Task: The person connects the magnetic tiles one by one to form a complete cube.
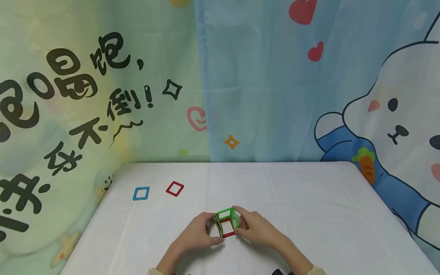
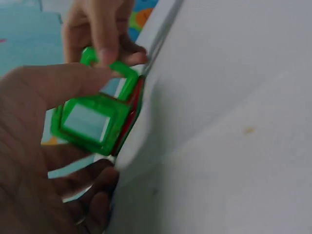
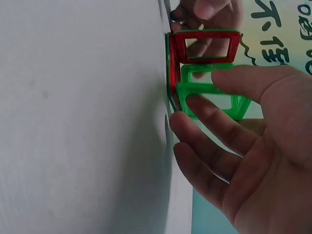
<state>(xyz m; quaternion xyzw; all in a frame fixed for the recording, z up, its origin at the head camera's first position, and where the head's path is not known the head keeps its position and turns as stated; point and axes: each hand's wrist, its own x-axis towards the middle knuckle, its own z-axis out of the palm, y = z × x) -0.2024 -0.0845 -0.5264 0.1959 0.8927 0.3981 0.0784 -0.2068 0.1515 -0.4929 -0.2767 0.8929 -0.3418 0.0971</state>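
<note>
Both hands work a small open box of green and red square plastic frames (image 1: 227,222) standing at the near middle of the white-clothed table (image 1: 309,198). The left hand (image 1: 199,233) pinches its left wall, and the right hand (image 1: 254,227) holds the right wall with thumb and fingers. The walls look only half joined, so squaring them calls for steady, even pressure. A loose blue square frame (image 1: 141,193) and a red square frame (image 1: 175,188) lie far left.
</note>
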